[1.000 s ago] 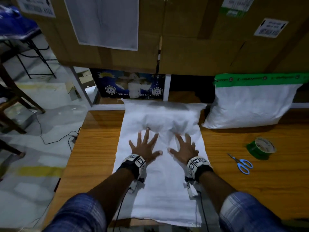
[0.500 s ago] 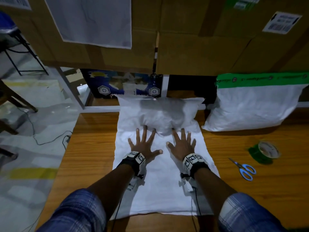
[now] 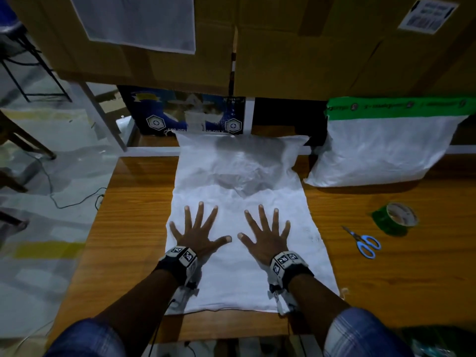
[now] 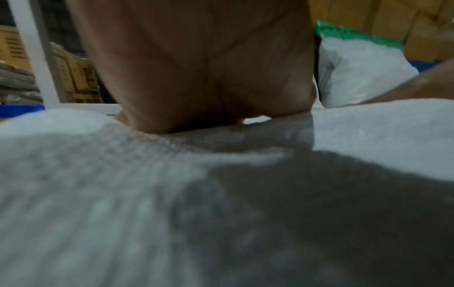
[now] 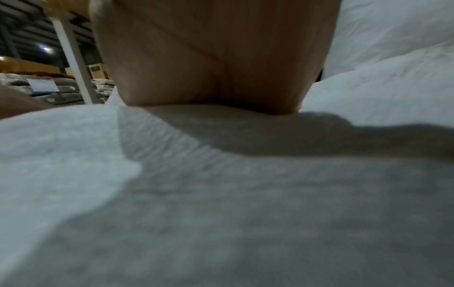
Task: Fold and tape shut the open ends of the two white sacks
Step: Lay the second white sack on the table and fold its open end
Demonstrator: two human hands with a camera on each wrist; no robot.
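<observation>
So, dim storeroom: pale floor with a cable (image 3: 74,202) off the left edge of the wooden tabletop (image 3: 134,228), cardboard boxes (image 3: 296,47) stacked behind. The untaped white sack (image 3: 239,181) lies mid-table, long axis running near edge to far edge, bulging end away, flat open end toward the person. Left hand (image 3: 198,237) and right hand (image 3: 268,239) press flat on it, fingers splayed. Taped sack (image 3: 381,150) stands far right, green tape roll (image 3: 395,219) and scissors (image 3: 365,243) nearer.

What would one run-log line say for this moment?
left hand: flat on untaped sack | right hand: flat on same sack | other sack: green-taped | tape roll, scissors: untouched
</observation>
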